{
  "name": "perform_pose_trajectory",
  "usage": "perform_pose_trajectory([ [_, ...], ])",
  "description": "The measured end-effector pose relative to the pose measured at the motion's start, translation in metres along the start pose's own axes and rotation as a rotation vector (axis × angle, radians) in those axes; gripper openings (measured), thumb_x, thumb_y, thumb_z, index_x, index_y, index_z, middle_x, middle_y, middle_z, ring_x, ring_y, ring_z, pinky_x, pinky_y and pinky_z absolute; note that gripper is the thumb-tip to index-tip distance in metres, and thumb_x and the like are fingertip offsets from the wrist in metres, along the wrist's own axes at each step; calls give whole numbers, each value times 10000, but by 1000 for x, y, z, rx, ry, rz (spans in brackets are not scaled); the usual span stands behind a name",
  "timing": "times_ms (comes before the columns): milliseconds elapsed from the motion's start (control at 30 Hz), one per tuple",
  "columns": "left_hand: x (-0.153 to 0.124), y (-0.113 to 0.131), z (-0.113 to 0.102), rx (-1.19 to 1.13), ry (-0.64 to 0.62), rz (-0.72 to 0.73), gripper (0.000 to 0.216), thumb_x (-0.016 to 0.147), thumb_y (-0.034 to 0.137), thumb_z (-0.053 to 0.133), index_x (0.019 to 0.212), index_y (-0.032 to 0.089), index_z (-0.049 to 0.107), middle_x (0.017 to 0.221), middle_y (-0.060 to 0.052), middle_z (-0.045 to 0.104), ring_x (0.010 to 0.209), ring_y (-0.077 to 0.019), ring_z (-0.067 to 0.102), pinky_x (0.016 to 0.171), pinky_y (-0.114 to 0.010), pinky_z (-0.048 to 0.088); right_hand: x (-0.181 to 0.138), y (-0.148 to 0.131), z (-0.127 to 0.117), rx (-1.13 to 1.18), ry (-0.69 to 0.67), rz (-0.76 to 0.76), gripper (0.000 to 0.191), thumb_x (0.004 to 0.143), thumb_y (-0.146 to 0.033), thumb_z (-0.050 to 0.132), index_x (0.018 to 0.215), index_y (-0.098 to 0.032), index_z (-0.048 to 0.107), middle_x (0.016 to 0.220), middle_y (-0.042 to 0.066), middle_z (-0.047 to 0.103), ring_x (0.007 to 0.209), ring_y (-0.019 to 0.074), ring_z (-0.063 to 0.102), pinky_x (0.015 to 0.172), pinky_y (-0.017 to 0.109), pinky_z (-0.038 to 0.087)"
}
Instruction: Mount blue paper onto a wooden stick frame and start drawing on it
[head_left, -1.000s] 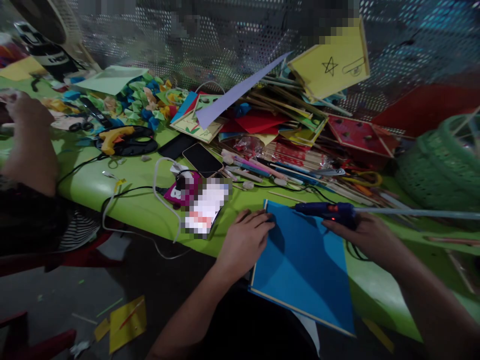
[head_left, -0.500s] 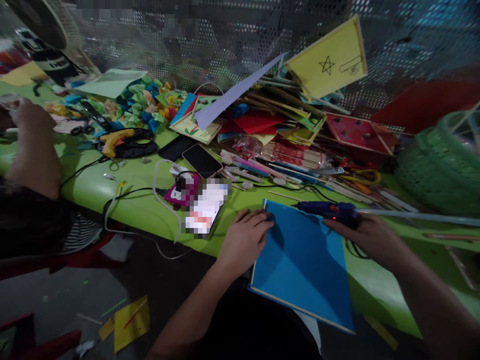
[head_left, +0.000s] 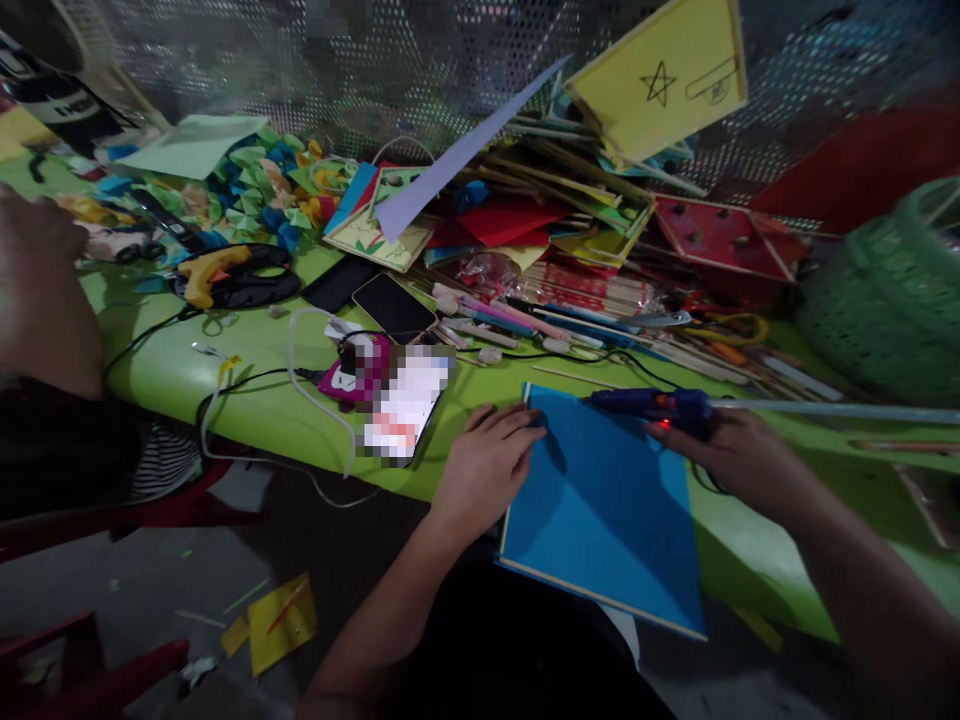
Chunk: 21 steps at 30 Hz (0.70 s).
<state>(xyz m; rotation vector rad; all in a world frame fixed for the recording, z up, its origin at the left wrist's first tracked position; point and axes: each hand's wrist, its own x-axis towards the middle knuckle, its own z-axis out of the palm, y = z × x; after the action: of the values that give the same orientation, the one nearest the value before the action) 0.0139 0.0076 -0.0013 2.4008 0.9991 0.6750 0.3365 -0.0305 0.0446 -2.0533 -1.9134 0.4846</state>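
Blue and rectangular, a flat sheet (head_left: pixel 607 500) lies between the person's two hands, its far part over the light green table (head_left: pixel 161 350) and its near part reaching out past the table's edge above the person's lap. Pale thin wooden strips (head_left: pixel 600 598) run along the sheet's left and near edges. Across the sheet's left edge, close to its far left corner, lies the left hand (head_left: pixel 491 465), fingers stretched and held together with their tips on the blue surface; whether the thumb grips from beneath cannot be told. At the sheet's far right corner, the right hand (head_left: pixel 739 450) is wrapped around a dark blue glue gun (head_left: pixel 675 404) with a glowing red light, its nozzle pointing left along the sheet's far edge; whether the nozzle touches the sheet cannot be made out. From the gun's rear, a long translucent glue stick (head_left: pixel 832 411) extends rightward, away from the sheet. Left of the sheet, beyond the left hand, are a phone with a bright, blurred screen (head_left: pixel 409 405) and a magenta box (head_left: pixel 381 350). Past the sheet's far edge spreads a heap of sticks and coloured paper, topped by a yellow framed card (head_left: pixel 622 100) bearing a drawn star. Beyond the sheet to the right stands a green woven-look basket (head_left: pixel 862 310). Well to the sheet's left, another person's bare forearm (head_left: pixel 49 300) reaches over the table.
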Motion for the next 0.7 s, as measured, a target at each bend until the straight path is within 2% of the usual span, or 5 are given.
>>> perform_pose_trajectory([
  [233, -1, 1, -2, 16, -15, -2, 316, 1087, 125, 581, 1314, 247, 764, 1490, -38, 749, 1450, -235, 661, 1294, -501, 450, -1, -6, -5, 6, 12, 54, 762, 821, -985, 491, 508, -291, 497, 477, 24, 480, 464, 210, 483, 486, 377, 365],
  [367, -1, 0, -1, 20, -2, 7, 318, 1086, 120, 583, 1313, 249, 764, 1504, -36, 740, 1462, -232, 652, 1302, -492, 442, -2, 5, 2, -56, -17, 14, 755, 894, -935, 451, 495, -297, 391, 484, 14, 419, 456, 189, 434, 507, 376, 332],
  [500, 0, 2, -3, 13, -14, 2, 315, 1094, 123, 570, 1309, 241, 766, 1506, -40, 739, 1475, -239, 643, 1301, -494, 440, -2, 6, 4, -80, -30, -4, 709, 944, -871, 459, 540, -289, 433, 534, 23, 491, 498, 191, 469, 545, 369, 345],
  [600, 0, 3, -5, 15, -27, -2, 325, 1102, 127, 550, 1315, 244, 767, 1513, -43, 734, 1481, -238, 637, 1300, -493, 439, -1, 1, 2, -106, -55, 13, 742, 929, -903, 430, 516, -287, 429, 508, 28, 473, 479, 187, 463, 546, 367, 332],
  [700, 0, 3, -5, 22, -36, -2, 336, 1104, 126, 541, 1325, 248, 763, 1517, -38, 731, 1486, -235, 631, 1302, -491, 437, 0, 1, 4, -184, -34, -35, 776, 960, -895, 399, 492, -277, 439, 522, 45, 497, 494, 186, 482, 555, 362, 335],
])
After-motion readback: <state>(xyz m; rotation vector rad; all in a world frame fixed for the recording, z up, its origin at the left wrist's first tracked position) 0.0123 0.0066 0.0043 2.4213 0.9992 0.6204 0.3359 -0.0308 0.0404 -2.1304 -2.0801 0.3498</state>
